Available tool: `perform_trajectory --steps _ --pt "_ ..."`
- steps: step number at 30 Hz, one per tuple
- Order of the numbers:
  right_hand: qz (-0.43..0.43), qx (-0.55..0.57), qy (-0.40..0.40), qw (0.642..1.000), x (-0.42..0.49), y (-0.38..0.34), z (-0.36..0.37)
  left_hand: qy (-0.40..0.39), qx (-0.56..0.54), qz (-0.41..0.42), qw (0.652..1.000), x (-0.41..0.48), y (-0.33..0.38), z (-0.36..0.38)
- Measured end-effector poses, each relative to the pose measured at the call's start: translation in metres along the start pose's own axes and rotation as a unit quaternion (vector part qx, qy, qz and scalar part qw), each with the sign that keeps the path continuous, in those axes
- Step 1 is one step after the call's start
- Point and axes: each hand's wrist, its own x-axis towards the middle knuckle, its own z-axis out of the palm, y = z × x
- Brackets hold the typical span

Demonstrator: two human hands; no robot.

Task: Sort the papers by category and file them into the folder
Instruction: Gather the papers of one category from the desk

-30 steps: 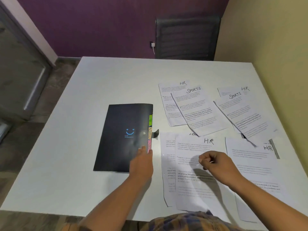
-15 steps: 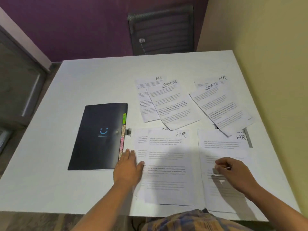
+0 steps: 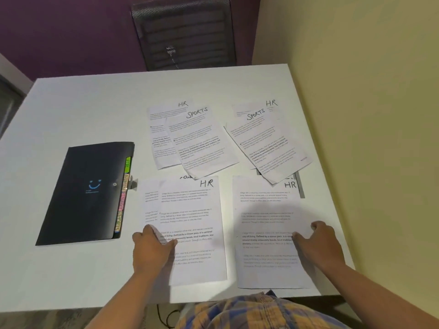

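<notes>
A black folder (image 3: 88,193) with coloured index tabs (image 3: 122,198) lies closed on the left of the white table (image 3: 83,108). Printed papers are spread to its right. Two sheets marked SPORTS (image 3: 202,143) (image 3: 268,143) each overlap a sheet marked HR (image 3: 161,138) (image 3: 270,103) at the back. In front lie two more HR sheets. My left hand (image 3: 152,250) pinches the left edge of the near middle HR sheet (image 3: 192,210), thumb on top, over another sheet below. My right hand (image 3: 318,243) is curled at the right edge of the near right HR sheet (image 3: 266,210), thumb on it.
A dark mesh chair (image 3: 185,32) stands behind the table's far edge. A yellow wall (image 3: 368,115) runs close along the table's right side. A grey strip (image 3: 300,186) pokes out from under the right papers. The near table edge is at my waist.
My left hand left the folder's tab edge and took the left edge of the middle HR sheet. My right hand moved right, onto the right HR sheet's edge.
</notes>
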Motion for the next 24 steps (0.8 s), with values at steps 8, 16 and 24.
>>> perform_trajectory --steps 8,16,24 --pt "0.053 0.020 -0.025 0.998 -0.002 0.004 0.012 -0.017 -0.023 -0.040 0.999 0.004 -0.004 -0.003" --pt "0.016 0.061 0.047 0.997 -0.023 0.005 0.014 -0.033 -0.123 -0.093 0.988 0.003 -0.007 -0.001" --pt "-0.008 0.090 0.093 0.992 -0.036 0.010 0.015 -0.001 -0.076 -0.069 0.995 0.004 -0.010 -0.005"
